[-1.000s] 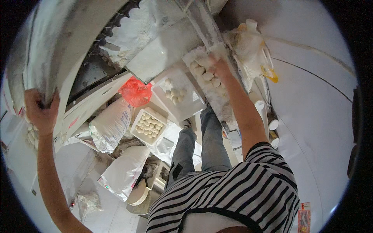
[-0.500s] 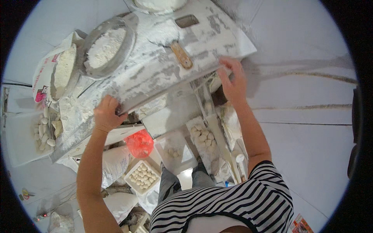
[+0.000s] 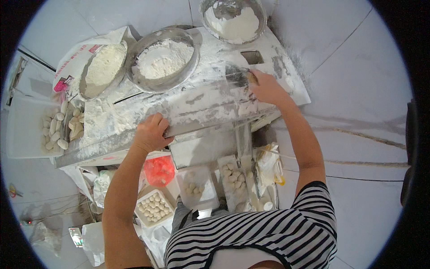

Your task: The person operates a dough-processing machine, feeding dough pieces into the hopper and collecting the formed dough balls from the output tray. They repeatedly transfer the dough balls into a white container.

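My left hand [image 3: 152, 132] is closed round the front edge of a flour-dusted worktop [image 3: 192, 114], fingers bent over the rim. Farther right, my right hand [image 3: 268, 88] reaches over the top, its fingers closed round the wooden handle [image 3: 252, 79] of a tool. The tool's head is blurred beside a dark streaked patch, and I cannot make out its kind. Flour lies over most of the worktop. To the left of the right hand stands a metal bowl of flour [image 3: 163, 59]; beyond the hand is another floury bowl [image 3: 234, 21].
An opened flour bag [image 3: 102, 67] stands at the back left, beside a white tub [image 3: 27, 130] with dough pieces. Below the worktop are a red plastic bag [image 3: 159, 171], a white box of dough balls [image 3: 154, 208] and a pale tray with dough lumps [image 3: 234, 178]. A rectangular hole [image 3: 252, 57] opens in the worktop.
My right hand has gone from beside the front edge onto the worktop and taken hold of the wooden-handled tool, which lay there before. My left hand stays on the edge. The view has shifted.
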`<state>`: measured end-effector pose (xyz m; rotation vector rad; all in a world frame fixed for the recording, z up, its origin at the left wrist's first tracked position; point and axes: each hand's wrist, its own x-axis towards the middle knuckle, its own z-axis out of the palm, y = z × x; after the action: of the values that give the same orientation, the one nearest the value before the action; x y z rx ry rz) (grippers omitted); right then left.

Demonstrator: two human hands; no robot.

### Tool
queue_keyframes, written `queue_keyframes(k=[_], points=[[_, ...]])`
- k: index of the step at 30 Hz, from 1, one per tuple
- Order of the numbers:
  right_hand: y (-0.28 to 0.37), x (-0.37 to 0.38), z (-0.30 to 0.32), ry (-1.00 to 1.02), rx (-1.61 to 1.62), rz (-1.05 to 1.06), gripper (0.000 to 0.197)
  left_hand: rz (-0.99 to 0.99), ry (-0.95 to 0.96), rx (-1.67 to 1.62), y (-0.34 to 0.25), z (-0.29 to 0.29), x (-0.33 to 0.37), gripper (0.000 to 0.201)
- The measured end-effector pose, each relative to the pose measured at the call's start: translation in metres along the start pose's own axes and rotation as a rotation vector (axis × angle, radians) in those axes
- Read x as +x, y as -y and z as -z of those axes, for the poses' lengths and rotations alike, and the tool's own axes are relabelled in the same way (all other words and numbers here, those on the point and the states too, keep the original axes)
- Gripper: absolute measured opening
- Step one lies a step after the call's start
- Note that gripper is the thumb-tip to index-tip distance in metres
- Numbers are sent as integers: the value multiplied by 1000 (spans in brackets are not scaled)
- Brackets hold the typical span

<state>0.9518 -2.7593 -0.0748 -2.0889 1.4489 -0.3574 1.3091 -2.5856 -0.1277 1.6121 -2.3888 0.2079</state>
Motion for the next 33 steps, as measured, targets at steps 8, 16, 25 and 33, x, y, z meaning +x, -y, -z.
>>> queue_keyframes(k=[8, 16, 25, 33], points=[[17, -10, 74, 175, 410, -116, 33, -13, -5, -27, 1, -1, -2, 45], [-15, 9, -1, 85, -191, 443, 39, -4, -14, -49, 3, -3, -1, 45], [-130, 138, 16, -443, -590, 101, 65, -6, -1, -53, 4, -3, -3, 47], [-46, 105, -27, -12, -106, 577, 63, -8, 43, -58, 4, -5, -5, 42]])
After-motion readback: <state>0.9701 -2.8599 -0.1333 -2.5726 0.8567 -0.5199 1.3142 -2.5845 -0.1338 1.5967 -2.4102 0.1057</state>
